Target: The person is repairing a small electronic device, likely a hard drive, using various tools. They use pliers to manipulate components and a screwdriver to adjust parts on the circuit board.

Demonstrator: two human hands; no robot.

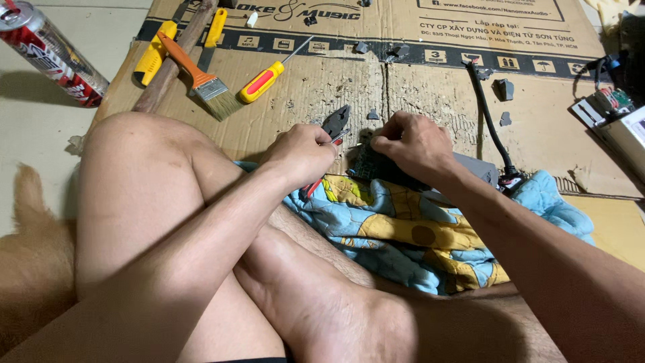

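Note:
My left hand [302, 156] grips red-handled pliers [334, 125], their dark jaws pointing up and to the right. My right hand [411, 142] pinches the top edge of a dark circuit board [366, 163] that sits on a grey box [478, 167]. The plier jaws are just left of the board. Both rest on a blue and yellow patterned cloth [403, 228] over my crossed legs. My raised left knee [138, 175] fills the left side.
Flattened cardboard [430, 87] covers the floor. On it lie a paintbrush [201, 79], a yellow-red screwdriver [265, 78], yellow-handled tools [153, 52], a wooden handle [173, 57], small grey fragments [504, 89] and a black cable [487, 117]. A can [50, 50] lies top left; electronics [615, 114] at right.

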